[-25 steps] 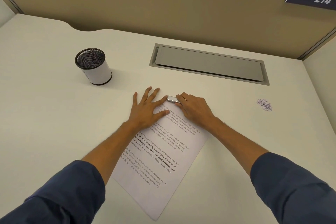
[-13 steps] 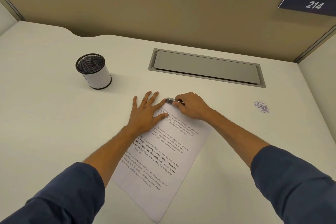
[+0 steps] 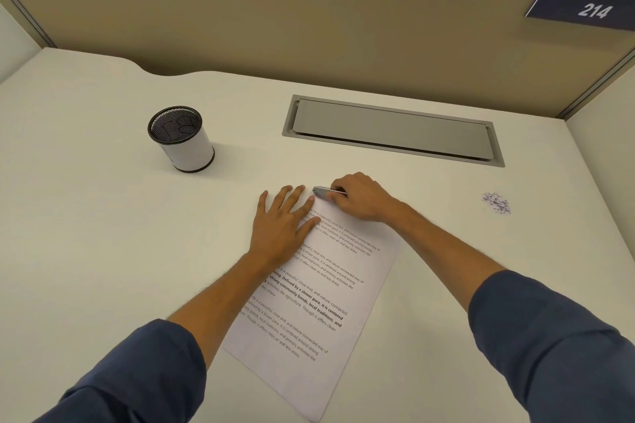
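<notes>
We are recording the right hand [image 3: 357, 198] pinching a small silver metal tool [image 3: 321, 191] at the far corner of the printed sheet [image 3: 343, 271]. Its long axis is lying crosswise, with the rounded tip pointing toward the left hand [image 3: 280, 225]. That hand is pressing flat on the sheet, fingers spread, just beside the tool.

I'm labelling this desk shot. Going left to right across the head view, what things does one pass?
From the left: mesh cup → left hand → small metal tool → right hand → heap of purple scraps.
</notes>
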Motion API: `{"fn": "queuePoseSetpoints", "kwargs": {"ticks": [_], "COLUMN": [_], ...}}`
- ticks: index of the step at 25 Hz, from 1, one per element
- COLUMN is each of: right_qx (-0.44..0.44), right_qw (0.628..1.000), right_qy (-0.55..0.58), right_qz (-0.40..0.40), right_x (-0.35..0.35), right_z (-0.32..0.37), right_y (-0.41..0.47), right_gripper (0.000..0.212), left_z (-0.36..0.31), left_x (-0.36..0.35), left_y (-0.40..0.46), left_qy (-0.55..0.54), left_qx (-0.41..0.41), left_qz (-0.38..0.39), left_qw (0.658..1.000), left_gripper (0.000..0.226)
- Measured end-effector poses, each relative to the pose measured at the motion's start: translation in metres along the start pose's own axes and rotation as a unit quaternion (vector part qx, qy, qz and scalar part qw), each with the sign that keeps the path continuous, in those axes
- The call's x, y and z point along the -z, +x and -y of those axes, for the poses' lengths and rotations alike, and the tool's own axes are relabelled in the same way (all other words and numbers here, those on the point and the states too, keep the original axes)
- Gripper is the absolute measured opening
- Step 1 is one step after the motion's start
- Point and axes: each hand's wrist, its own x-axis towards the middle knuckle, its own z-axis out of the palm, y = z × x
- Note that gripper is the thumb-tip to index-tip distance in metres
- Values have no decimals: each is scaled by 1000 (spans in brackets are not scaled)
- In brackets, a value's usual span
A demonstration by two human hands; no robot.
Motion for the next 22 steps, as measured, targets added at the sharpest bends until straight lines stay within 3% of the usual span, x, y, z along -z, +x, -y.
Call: {"fn": "queuePoseSetpoints", "kwargs": {"ticks": [6, 15, 18, 22], "right_qx": [-47, -128, -94, -132], "right_qw": [982, 941, 964, 962], "right_qy": [168, 293, 247, 168], "right_qz": [65, 107, 27, -167], "right_x": [9, 13, 9, 7], "right_z": [-2, 4, -2, -16], "right_y": [7, 2, -11, -31], "right_gripper": [38, 30, 29, 30], "left_z": [0, 0, 0, -1], "left_x": [-1, 0, -1, 0], "left_y": [-2, -3, -4, -5], "left_qy": [-10, -24, -29, -39], "left_qx": [15, 13, 14, 15], "left_qz": [5, -1, 0, -15], "left_qw": [1000, 1000, 999, 999], "left_gripper": [62, 60, 60, 59]}}
